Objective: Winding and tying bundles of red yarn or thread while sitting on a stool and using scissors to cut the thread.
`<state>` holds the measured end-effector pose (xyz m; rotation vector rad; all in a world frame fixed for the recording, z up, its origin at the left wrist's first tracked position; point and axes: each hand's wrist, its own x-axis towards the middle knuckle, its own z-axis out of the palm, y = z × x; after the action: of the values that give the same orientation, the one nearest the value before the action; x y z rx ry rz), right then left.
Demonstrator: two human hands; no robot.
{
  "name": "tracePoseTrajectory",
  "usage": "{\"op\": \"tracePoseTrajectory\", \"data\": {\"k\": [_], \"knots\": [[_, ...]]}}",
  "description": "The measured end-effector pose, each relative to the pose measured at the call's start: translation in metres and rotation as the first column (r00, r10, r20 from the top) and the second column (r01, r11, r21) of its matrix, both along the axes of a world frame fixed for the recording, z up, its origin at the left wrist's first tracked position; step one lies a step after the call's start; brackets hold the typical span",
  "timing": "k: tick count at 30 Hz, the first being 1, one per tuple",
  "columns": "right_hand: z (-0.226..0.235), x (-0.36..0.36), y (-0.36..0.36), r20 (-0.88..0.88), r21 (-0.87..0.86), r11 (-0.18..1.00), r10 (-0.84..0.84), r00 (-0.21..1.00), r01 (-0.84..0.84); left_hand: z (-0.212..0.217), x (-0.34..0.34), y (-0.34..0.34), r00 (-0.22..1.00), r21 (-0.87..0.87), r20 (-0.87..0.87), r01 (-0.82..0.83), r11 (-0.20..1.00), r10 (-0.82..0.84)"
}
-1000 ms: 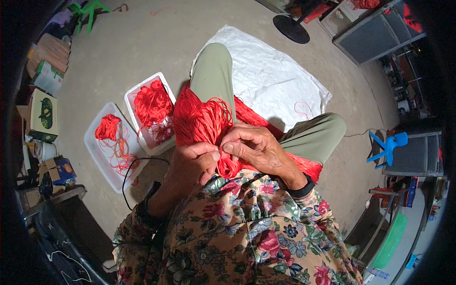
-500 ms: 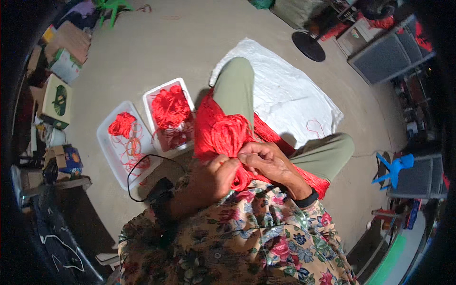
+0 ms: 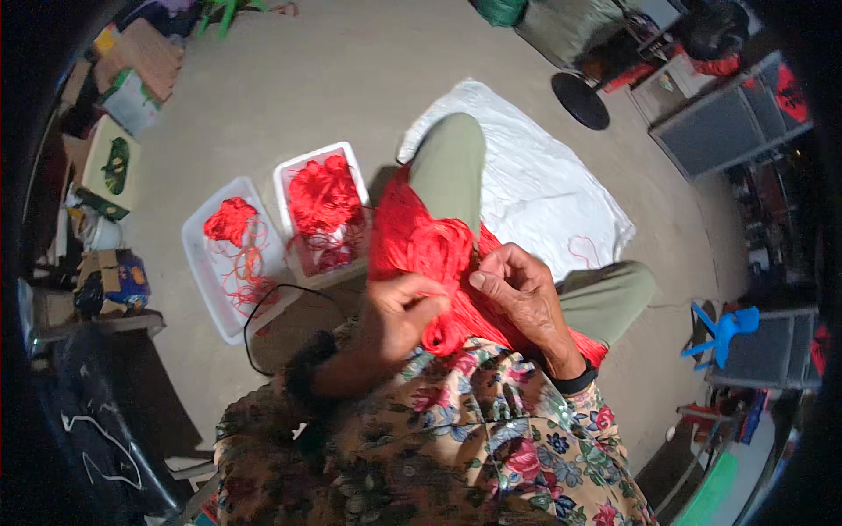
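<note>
A white cloth sheet (image 3: 535,188) lies spread on the floor under the person's legs. A large mass of bright red thread (image 3: 430,254) rests across the lap and left thigh. Two white rectangular plastic trays (image 3: 202,263) holding further red thread stand just beside the left leg. The left hand (image 3: 399,311) is closed, fingers curled into the bundle. The right hand (image 3: 517,289) pinches strands between thumb and fingertips, other fingers loosely bent.
</note>
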<state>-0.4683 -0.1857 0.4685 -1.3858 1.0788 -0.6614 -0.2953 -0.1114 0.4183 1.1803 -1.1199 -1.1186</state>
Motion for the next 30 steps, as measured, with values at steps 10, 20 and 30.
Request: {"op": "tracePoseTrajectory", "data": {"k": [10, 20, 30], "knots": [[-0.002, 0.006, 0.017, -0.294, -0.365, 0.873, 0.221, 0.930, -0.323, 0.043, 0.010, -0.013, 0.959, 0.538, -0.274, 0.212, 0.816, -0.069], [-0.003, -0.002, 0.018, -0.318, -0.578, 0.748, 0.162, 0.934, -0.327, 0.038, 0.010, -0.012, 0.955, 0.543, -0.281, 0.237, 0.805, -0.091], [-0.003, 0.001, 0.022, -0.324, -0.681, 0.674, 0.075, 0.943, -0.287, 0.036, 0.010, -0.012, 0.960, 0.539, -0.266, 0.221, 0.812, -0.085]]}}
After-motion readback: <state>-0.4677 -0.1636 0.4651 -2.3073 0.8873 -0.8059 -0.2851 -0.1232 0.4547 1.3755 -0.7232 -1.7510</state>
